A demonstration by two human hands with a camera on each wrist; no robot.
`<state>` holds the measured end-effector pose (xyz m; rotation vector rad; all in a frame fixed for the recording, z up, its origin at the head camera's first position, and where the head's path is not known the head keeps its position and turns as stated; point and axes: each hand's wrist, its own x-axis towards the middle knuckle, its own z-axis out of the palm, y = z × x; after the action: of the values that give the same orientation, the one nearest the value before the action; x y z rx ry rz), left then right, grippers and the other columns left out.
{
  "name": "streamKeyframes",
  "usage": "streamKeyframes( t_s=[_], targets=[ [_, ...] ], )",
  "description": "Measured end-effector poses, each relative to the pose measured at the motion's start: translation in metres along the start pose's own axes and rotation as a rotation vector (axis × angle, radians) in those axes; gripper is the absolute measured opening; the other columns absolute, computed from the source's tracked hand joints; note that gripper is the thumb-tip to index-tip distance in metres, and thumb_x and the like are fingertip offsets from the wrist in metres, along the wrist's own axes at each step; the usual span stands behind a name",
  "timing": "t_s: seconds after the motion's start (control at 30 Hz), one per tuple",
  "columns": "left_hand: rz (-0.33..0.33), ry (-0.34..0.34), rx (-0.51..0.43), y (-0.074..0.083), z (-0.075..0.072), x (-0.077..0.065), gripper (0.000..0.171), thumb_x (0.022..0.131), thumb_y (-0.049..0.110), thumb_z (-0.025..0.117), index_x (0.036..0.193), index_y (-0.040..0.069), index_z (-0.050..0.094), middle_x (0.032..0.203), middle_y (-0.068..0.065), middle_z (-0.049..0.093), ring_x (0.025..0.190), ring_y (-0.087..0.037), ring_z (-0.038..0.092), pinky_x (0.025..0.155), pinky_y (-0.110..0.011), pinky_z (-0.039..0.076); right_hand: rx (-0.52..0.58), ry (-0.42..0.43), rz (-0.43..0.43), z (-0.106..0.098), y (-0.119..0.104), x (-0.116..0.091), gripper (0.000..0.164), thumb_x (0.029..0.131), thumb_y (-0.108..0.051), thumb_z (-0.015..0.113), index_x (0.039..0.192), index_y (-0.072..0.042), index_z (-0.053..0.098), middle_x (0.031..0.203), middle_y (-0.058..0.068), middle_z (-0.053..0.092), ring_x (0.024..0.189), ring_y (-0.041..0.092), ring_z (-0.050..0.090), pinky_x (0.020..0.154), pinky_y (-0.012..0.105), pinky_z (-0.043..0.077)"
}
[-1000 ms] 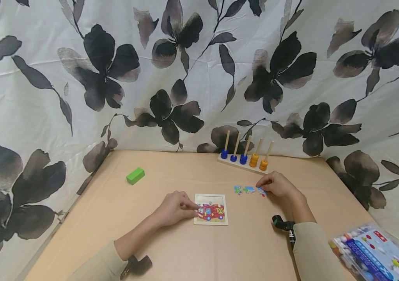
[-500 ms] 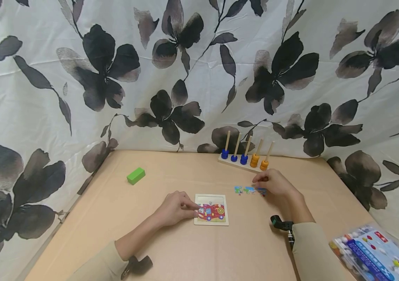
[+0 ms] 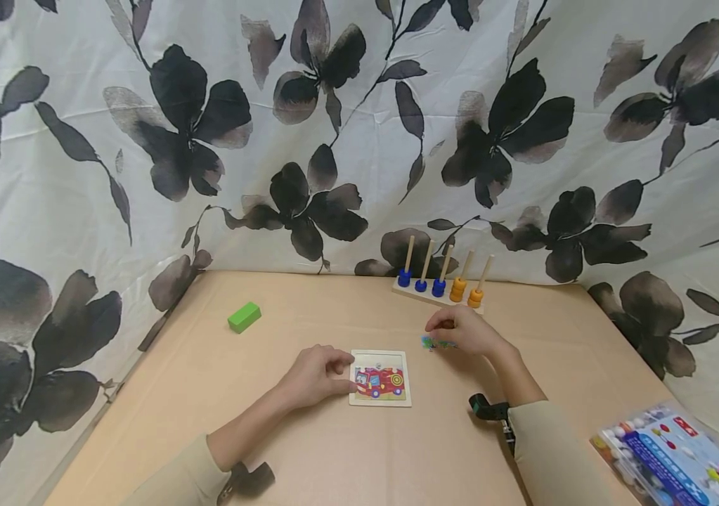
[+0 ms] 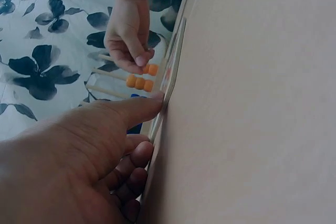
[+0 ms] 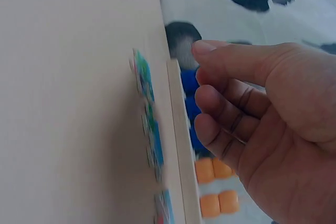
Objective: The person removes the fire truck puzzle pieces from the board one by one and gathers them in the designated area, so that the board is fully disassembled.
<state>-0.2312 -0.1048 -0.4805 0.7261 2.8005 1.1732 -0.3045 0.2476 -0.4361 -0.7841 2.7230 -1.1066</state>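
Observation:
My left hand (image 3: pixel 316 378) is at the left side of a small wooden-framed jigsaw puzzle (image 3: pixel 407 383) showing a red truck. In the left wrist view, the thumb lies on the puzzle frame (image 4: pixel 177 59), with the other fingers curled at its edge. My right hand (image 3: pixel 465 332) hovers over loose jigsaw pieces (image 3: pixel 427 342) with blue and green print, partly hiding them. The right wrist view shows three pieces (image 5: pixel 154 139) on the table, apart from the hand. Its fingers are loosely bent with nothing between thumb and fingertips.
Behind the right hand stands a peg counting toy (image 3: pixel 405 288) with blue and orange beads. A green block (image 3: pixel 244 317) lies at the back left. A clear case with a blue printed cover (image 3: pixel 682 450) is at the front right. Floral cloth (image 3: pixel 308 140) hangs behind the table.
The right hand has moved left along the row of loose pieces and now covers more of them. The left hand stays at the puzzle, its index finger shifted slightly back and up along the edge.

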Motion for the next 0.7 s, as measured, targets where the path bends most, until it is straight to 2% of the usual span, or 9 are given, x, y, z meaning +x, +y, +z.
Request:
streamKeyframes(
  t_s=[0.23, 0.7],
  targets=[
    [0.002, 0.001, 0.032, 0.0, 0.0, 0.0, 0.049, 0.078, 0.036, 0.091, 0.119, 0.011, 0.078, 0.082, 0.01, 0.061, 0.083, -0.013, 0.051, 0.077, -0.028, 0.04, -0.016, -0.027, -0.011, 0.013, -0.018, 0.004, 0.012, 0.097, -0.007, 0.071, 0.107, -0.004, 0.078, 0.103, 0.003, 0.074, 0.09, 0.019, 0.058, 0.077, 0.024, 0.052],
    [-0.015, 0.014, 0.078, 0.003, 0.002, 0.0, 0.052, 0.076, 0.04, 0.092, 0.118, 0.013, 0.079, 0.082, 0.009, 0.061, 0.082, -0.013, 0.05, 0.075, -0.029, 0.038, 0.03, -0.104, -0.089, 0.042, -0.038, 0.013, 0.013, 0.099, -0.007, 0.069, 0.109, -0.005, 0.077, 0.1, 0.002, 0.073, 0.084, 0.015, 0.057, 0.074, 0.024, 0.05]
  ],
)
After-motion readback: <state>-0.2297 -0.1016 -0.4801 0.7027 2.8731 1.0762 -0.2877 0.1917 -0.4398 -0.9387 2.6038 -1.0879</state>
